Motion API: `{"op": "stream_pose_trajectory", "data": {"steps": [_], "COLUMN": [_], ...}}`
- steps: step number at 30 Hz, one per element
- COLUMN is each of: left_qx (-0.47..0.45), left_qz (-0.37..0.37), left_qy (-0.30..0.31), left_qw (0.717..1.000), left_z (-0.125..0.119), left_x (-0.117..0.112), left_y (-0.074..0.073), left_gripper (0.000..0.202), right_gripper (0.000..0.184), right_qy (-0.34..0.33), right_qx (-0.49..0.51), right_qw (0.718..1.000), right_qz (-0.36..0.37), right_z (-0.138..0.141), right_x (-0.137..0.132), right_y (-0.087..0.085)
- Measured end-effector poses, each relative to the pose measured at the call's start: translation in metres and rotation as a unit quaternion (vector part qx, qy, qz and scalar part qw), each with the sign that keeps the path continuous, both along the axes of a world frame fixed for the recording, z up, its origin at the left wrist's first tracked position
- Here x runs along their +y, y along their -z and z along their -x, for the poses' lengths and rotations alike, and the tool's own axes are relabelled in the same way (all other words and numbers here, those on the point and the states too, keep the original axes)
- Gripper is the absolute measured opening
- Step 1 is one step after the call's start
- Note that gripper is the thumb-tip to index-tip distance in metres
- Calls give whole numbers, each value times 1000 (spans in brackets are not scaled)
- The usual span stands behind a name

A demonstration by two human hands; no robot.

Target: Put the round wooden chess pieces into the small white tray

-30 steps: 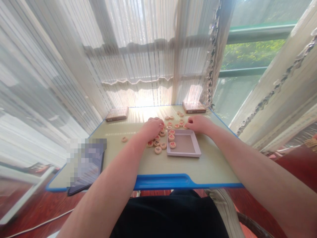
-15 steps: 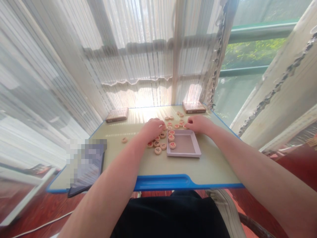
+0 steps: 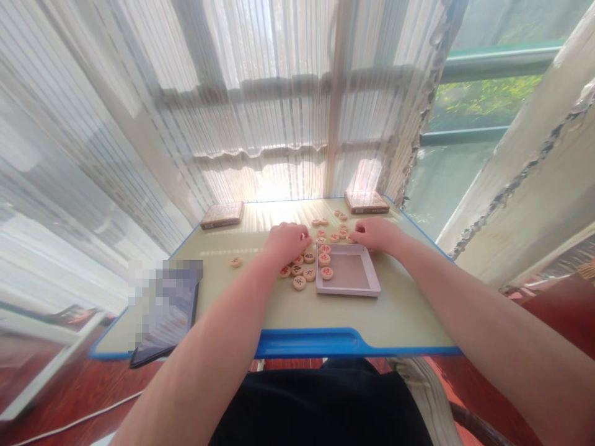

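My left hand [image 3: 289, 240] is closed, its fingers curled down over a cluster of round wooden Chinese chess pieces; what its fingertips hold is hidden. Black-marked piece [image 3: 299, 282] and others lie just below that hand, partly under the wrist. Across the table, my right hand [image 3: 372, 233] pinches a Chinese chess piece [image 3: 350, 238] at its fingertips. A shallow white box tray [image 3: 348, 293] sits between my forearms. Along its left side are three red-marked pieces, one of them piece [image 3: 327, 273]. Several red-marked pieces, such as piece [image 3: 334, 238], lie between my hands beyond the tray.
One lone chess piece [image 3: 237, 262] lies to the left. Flat boxes stand at the back corners, left box [image 3: 222, 215] and right box [image 3: 367, 202]. A tablet [image 3: 170, 316], partly pixelated, lies at the left edge. A blue trough [image 3: 309, 342] lines the table's near edge.
The whole view has shifted slightly, so everything sits a little further right. Both hands stay near the same pieces, with only slight finger movement.
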State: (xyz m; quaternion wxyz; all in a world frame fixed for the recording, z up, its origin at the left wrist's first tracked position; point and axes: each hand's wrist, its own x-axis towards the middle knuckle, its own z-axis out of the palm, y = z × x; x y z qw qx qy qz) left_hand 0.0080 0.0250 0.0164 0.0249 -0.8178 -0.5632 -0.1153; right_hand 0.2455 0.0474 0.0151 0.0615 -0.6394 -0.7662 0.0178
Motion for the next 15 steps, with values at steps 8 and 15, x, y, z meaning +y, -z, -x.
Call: {"op": "stream_pose_trajectory", "data": {"steps": [8, 15], "left_qx": [7, -47], "left_qz": [6, -6], "left_qy": [-8, -8], "left_qw": [1000, 999], "left_z": [0, 0], "left_x": [2, 0], "left_y": [0, -1], "left_gripper": [23, 28], "right_gripper": [33, 37], "right_qy": [8, 22], "right_qx": [-6, -15], "right_qw": [1000, 1000], "right_qz": [1, 1], "right_z": [-1, 1], "right_x": [1, -2], "right_y": [0, -4]}}
